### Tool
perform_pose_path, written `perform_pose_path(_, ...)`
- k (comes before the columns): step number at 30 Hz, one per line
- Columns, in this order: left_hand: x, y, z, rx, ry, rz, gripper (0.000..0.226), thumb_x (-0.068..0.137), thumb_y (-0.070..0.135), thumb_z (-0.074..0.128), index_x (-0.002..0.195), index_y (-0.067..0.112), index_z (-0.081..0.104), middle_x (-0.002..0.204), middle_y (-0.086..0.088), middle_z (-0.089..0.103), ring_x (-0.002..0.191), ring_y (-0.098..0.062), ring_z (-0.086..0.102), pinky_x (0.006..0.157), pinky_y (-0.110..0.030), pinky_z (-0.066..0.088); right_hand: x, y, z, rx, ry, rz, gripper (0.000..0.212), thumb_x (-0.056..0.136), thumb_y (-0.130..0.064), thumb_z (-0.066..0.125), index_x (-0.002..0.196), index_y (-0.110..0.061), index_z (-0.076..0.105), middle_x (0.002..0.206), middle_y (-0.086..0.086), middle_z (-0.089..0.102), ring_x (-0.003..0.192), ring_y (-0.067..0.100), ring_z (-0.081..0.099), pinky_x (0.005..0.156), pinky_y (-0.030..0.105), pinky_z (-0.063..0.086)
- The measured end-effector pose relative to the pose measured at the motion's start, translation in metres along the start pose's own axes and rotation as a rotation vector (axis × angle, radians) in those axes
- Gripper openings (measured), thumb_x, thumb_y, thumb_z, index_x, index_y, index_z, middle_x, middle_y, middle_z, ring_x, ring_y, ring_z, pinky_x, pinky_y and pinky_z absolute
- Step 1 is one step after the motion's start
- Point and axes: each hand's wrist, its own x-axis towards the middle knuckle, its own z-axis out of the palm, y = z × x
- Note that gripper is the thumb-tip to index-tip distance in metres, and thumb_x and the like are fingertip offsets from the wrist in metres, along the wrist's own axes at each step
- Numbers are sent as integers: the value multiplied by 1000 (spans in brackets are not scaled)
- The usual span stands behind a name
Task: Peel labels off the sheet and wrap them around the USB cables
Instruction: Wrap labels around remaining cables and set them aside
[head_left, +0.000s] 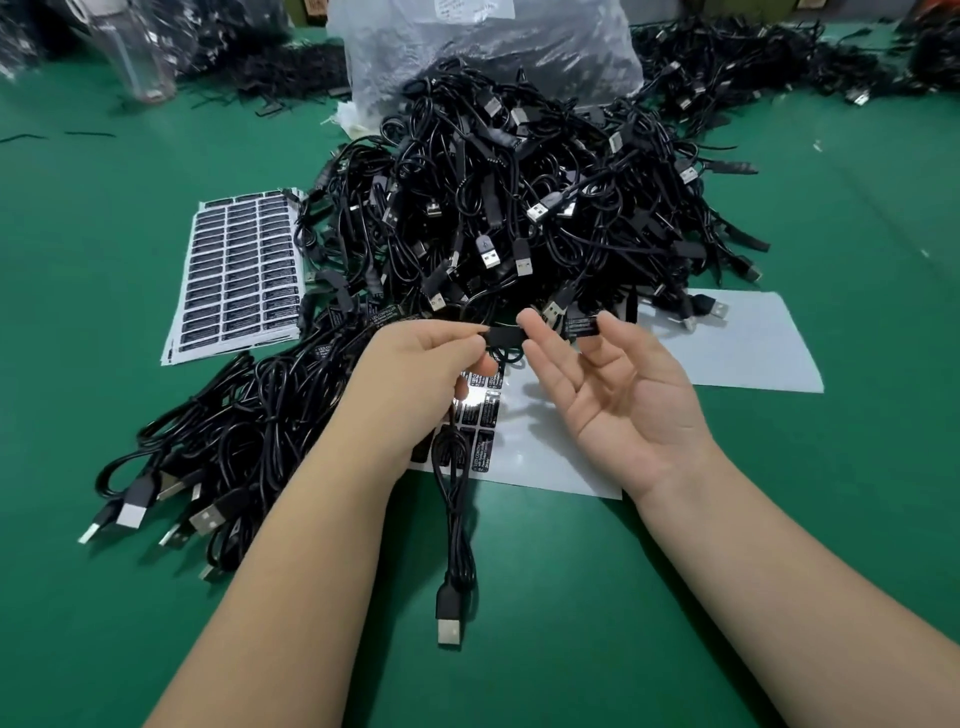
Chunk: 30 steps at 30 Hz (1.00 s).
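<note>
My left hand (421, 374) pinches the black controller block (506, 335) of a USB cable (454, 525), which hangs down to its plug (448, 621) near the table's front. My right hand (618, 395) is palm up with straight fingers; its index fingertip touches the block's right end, and a black label (581, 327) sticks to the thumb tip. Under both hands lies a mostly peeled label sheet (535, 441) with a few black labels (483, 415) left on it.
A big heap of black USB cables (519, 208) fills the middle of the green table (779, 519), with a plastic bag (488, 47) behind it. A full label sheet (239, 270) lies at the left. Labelled cables (249, 415) are piled at the left front. A blank backing sheet (753, 348) lies at the right.
</note>
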Motion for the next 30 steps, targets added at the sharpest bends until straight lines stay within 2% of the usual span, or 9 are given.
perform_pose_path(3,1,-3,-2,65,-18,69,16,90,20,61,99,31,69,67,13,69,51,1,50,50,-13,41,0,2,1,-18,7,-5,19,73,-4,65,55,1,65,72,17,69,97,37,68,76,43,59)
perform_pose_path(6,2,-7,1,271,33,256,23,87,21,68,104,37,68,62,17,61,53,4,50,51,-5,37,1,0,0,26,16,0,16,70,-3,66,57,3,64,82,22,70,97,38,68,71,43,59)
perform_pose_path(9,1,-9,5,444,131,380,23,85,22,71,105,33,72,67,28,56,68,13,53,63,-1,38,1,0,0,29,12,22,14,68,-6,68,57,3,64,93,27,69,95,34,69,72,41,60)
perform_pose_path(11,1,-10,6,481,159,420,24,84,23,71,107,31,73,73,33,56,76,8,57,71,-4,42,1,-1,1,-13,49,13,14,67,-10,69,57,-1,66,91,21,71,87,28,72,69,35,60)
perform_pose_path(13,1,-10,7,484,161,442,24,84,24,72,106,32,73,73,33,57,79,2,59,76,-13,46,3,0,0,-159,121,-33,10,63,-14,72,56,-8,68,78,8,69,70,17,70,59,26,57)
perform_pose_path(16,-1,-10,10,451,148,442,24,81,25,75,105,32,74,72,34,57,75,7,55,75,-11,45,4,4,2,-379,169,-112,8,59,-17,73,66,-14,69,66,-3,60,54,7,56,48,18,46)
perform_pose_path(19,-2,-10,13,431,142,439,25,81,27,75,105,29,74,75,31,61,67,13,52,70,-6,42,5,7,2,-453,185,-188,6,56,-17,74,61,-17,71,62,-5,59,50,5,52,46,17,42)
perform_pose_path(24,-5,-10,17,382,134,420,22,79,27,76,101,26,75,72,27,62,63,15,51,65,-1,36,6,7,0,-570,191,-269,4,55,-21,74,55,-18,73,59,-6,61,51,2,54,51,17,46)
perform_pose_path(30,-5,-10,18,402,150,425,19,80,29,76,99,26,76,69,28,62,63,12,51,65,-5,39,7,6,-4,-596,204,-305,9,65,-17,76,56,-19,74,56,-6,61,51,3,55,52,18,47)
